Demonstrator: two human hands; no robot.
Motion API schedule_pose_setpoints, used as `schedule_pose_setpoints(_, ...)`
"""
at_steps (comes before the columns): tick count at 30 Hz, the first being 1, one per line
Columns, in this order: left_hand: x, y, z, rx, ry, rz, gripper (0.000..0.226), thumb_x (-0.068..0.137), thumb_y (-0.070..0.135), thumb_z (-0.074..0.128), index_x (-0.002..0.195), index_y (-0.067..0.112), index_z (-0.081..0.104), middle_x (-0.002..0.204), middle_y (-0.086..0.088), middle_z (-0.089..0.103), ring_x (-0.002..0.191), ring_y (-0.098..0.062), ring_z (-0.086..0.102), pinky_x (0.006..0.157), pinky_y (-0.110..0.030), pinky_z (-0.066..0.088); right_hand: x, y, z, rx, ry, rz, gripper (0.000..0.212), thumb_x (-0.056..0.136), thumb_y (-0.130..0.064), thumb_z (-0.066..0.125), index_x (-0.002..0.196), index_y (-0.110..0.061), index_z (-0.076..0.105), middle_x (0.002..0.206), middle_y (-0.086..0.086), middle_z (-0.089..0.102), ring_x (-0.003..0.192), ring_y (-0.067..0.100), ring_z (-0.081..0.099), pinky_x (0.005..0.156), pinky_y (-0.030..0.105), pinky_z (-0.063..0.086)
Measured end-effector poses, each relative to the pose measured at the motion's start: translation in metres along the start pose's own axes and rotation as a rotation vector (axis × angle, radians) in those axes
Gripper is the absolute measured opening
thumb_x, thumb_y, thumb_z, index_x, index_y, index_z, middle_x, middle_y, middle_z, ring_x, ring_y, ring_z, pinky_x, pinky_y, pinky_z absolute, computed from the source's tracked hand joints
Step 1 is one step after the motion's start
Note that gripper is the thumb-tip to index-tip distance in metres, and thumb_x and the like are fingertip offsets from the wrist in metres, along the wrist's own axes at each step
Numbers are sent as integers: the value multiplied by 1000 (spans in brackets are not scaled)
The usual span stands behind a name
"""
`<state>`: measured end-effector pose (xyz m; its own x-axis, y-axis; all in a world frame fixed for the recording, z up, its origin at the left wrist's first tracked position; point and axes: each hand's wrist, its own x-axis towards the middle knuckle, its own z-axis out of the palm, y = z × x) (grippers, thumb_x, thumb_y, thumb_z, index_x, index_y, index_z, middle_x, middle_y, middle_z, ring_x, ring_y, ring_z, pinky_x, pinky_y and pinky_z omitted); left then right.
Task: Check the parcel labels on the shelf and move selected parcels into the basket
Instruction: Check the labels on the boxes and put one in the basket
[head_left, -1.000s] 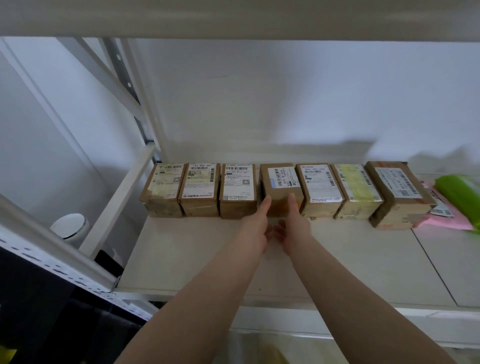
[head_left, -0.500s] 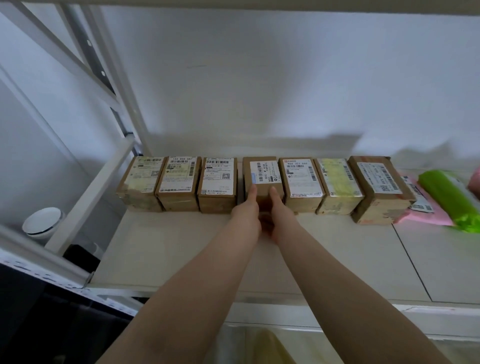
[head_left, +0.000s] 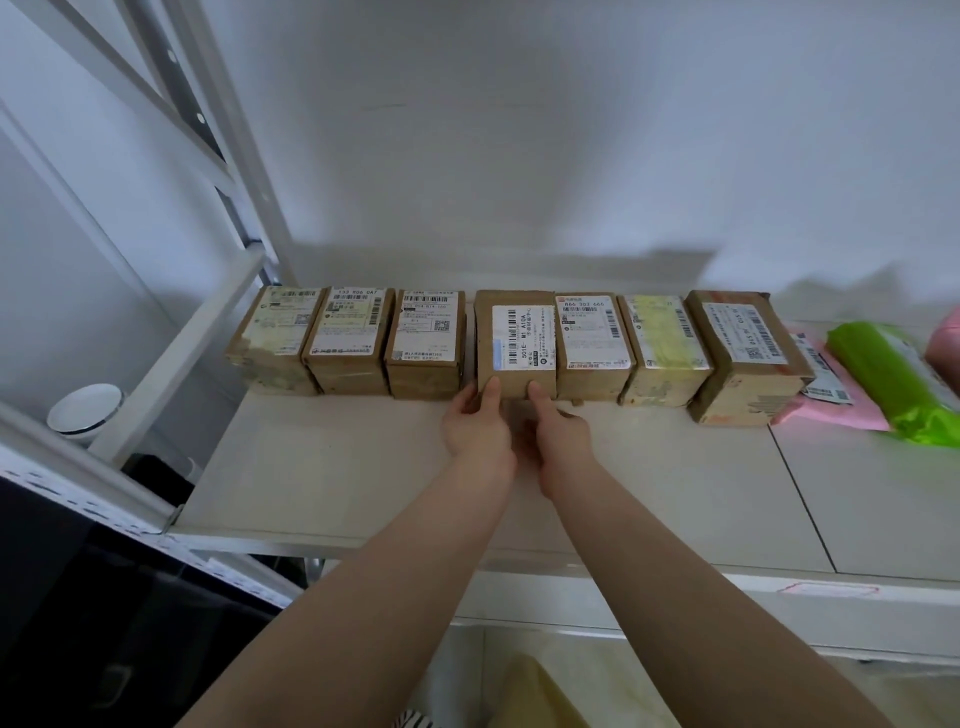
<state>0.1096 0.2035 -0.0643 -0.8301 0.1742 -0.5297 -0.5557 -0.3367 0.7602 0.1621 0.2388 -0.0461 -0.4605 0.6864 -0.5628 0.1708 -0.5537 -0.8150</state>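
Tipped up since a moment ago, the middle box (head_left: 514, 343) now shows its label. Left hand (head_left: 475, 423) and right hand (head_left: 558, 434) grip its near edge, on the shelf (head_left: 363, 483). Step: label check. Next: lift clear of neighbours; basket unseen.

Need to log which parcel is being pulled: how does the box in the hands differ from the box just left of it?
The held box is gripped by the left hand and right hand; the left neighbour box is untouched. The held box's label text runs sideways, the neighbour's upright. The held label leaves wide cardboard margins; the neighbour's nearly fills its top. Both are brown cardboard with white barcode labels.
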Motion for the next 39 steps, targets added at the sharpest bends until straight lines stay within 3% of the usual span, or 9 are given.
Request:
schedule_pose_setpoints(3,-13,6,-18,18,-53,54,39,90,7,65,127,1,58,119,-16,67,97,-19,67,79,-20,52,-15,3,-13,36,16,-34,31,90,-43,68,82,-14,59,84,6,57,89,30,59,86,39,52)
schedule_pose_setpoints(7,-34,26,-50,147,-162,95,40,90,7,65,129,-1,58,115,-12,69,102,-15,68,87,-19,53,-32,5,-39,8,105,-220,41,85,-45,72,100,-12,54,87,1,52,79,18,51,73,34,52)
schedule_pose_setpoints(10,-48,49,-66,276,-224,143,35,91,8,64,125,2,61,103,-3,71,91,-6,68,79,-12,55,-35,-6,-45,-45,97,-419,38,82,-40,76,102,-19,51,97,-2,58,90,16,57,72,25,50)
schedule_pose_setpoints(13,-52,77,-73,424,-315,167,34,90,8,65,123,1,62,103,-3,71,90,-8,67,78,-14,55,-29,-24,-45,-131,-87,-495,61,76,-47,79,125,-24,52,124,2,62,118,17,59,96,33,50)
schedule_pose_setpoints(16,-52,108,-75,605,-411,231,34,87,7,67,121,2,64,111,-9,70,92,-11,68,84,-21,57,-31,-41,-47,-231,-295,-398,75,73,-53,74,138,-28,49,124,3,68,116,18,63,100,40,50)
schedule_pose_setpoints(22,-63,155,-80,739,-424,341,18,84,14,71,102,15,72,102,-9,74,92,-19,72,90,-30,56,-60,-45,-48,-112,-428,-258,53,85,-32,71,134,-16,56,114,5,74,107,21,70,95,40,56)
schedule_pose_setpoints(27,-86,153,-88,660,-427,410,42,84,27,71,124,19,63,113,-7,71,107,-23,67,101,-44,49,-93,-41,-45,154,-463,-96,26,88,-23,67,113,-15,69,105,4,76,102,18,72,94,38,57)
schedule_pose_setpoints(32,-108,146,-99,570,-518,305,72,72,35,75,139,31,50,118,-2,71,108,-18,68,95,-45,52,-115,-36,-51,206,-502,-91,53,75,-25,70,125,-9,64,112,7,75,106,20,70,96,34,56)
schedule_pose_setpoints(39,-119,142,-103,508,-527,323,69,75,26,74,140,27,51,119,-3,71,109,-20,68,93,-42,53,-121,-37,-61,250,-581,-129,65,75,-21,68,134,1,53,109,10,75,99,19,73,93,32,57)
